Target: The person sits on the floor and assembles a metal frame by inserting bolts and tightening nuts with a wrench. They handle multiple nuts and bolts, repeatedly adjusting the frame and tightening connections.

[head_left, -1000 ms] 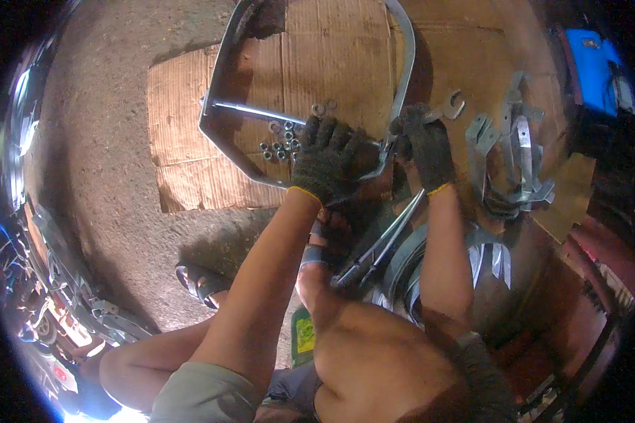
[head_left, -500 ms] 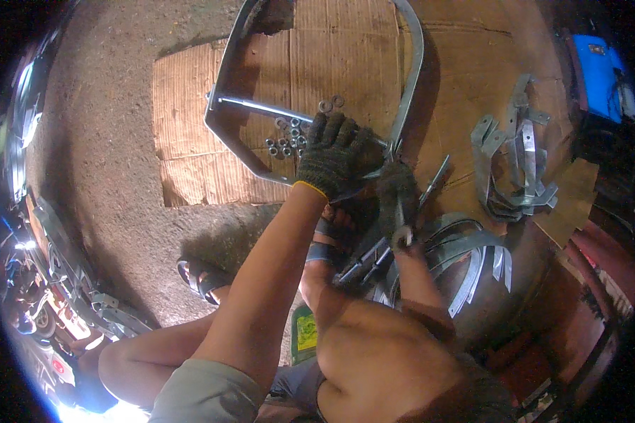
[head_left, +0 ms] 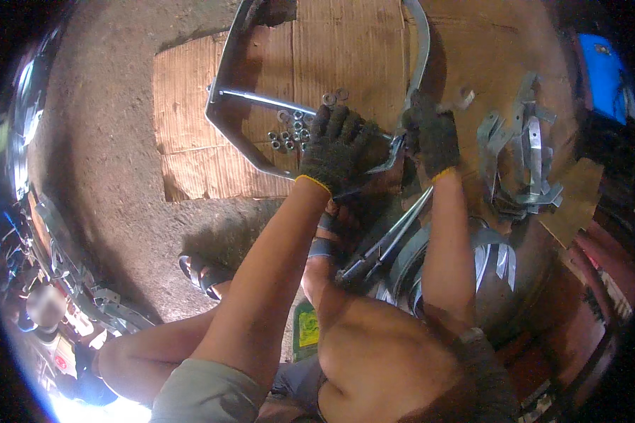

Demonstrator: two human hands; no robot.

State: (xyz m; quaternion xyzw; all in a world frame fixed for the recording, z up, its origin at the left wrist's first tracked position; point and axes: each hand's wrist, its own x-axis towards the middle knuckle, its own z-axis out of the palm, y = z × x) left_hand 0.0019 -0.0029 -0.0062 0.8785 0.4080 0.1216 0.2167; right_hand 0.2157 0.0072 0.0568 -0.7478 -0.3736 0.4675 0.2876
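The metal frame (head_left: 425, 44) lay on cardboard (head_left: 353, 56). The left hand (head_left: 335, 151) covered the rod (head_left: 268, 101) — grip unclear; the right hand (head_left: 434, 134) was closed around a wrench (head_left: 466, 99). Loose bracing could have let the frame twist.

The frame (head_left: 232, 144) is laid on cardboard (head_left: 183, 127) and is crossed by a rod (head_left: 261, 99). Nuts (head_left: 287, 135) are grouped inside it, on the rod's near side; two washers (head_left: 329, 99) are placed just beyond. The rod's right part is covered by the left hand (head_left: 337, 144). The right hand (head_left: 432, 134) is set at the frame's right side, with brackets (head_left: 534, 155) stacked farther right. Loose rods (head_left: 402, 224) and strips (head_left: 406, 261) are placed nearer the body.
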